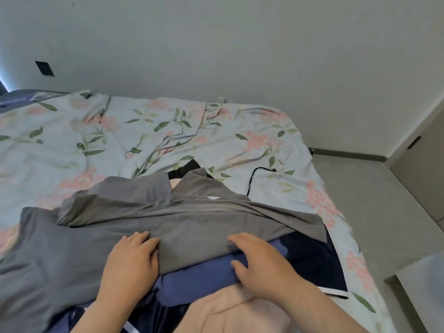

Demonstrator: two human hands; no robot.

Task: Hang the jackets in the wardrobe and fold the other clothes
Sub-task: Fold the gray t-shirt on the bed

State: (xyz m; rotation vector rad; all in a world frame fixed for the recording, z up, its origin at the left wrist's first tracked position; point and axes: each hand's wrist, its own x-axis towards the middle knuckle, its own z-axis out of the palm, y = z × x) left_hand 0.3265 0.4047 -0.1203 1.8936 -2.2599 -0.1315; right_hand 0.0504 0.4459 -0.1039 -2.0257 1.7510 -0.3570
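A grey garment (168, 219) lies spread over a pile of clothes at the near edge of the bed. My left hand (131, 257) rests flat on its near part, fingers fairly straight. To its right, my right hand (259, 257) has its fingers on the grey cloth's near edge, with the thumb down on a blue garment (204, 272) beneath. Under those lie a dark navy garment (317, 263) with white trim and a pale pink one (228, 311) nearest me. A black piece (189, 168) pokes out behind the grey cloth.
The bed carries a floral light-blue cover (144, 131), rumpled in the middle. A black cord (252, 179) lies on it to the right of the pile. Grey floor (374, 188) runs along the bed's right side, with a door or cabinet front (418, 169) at far right.
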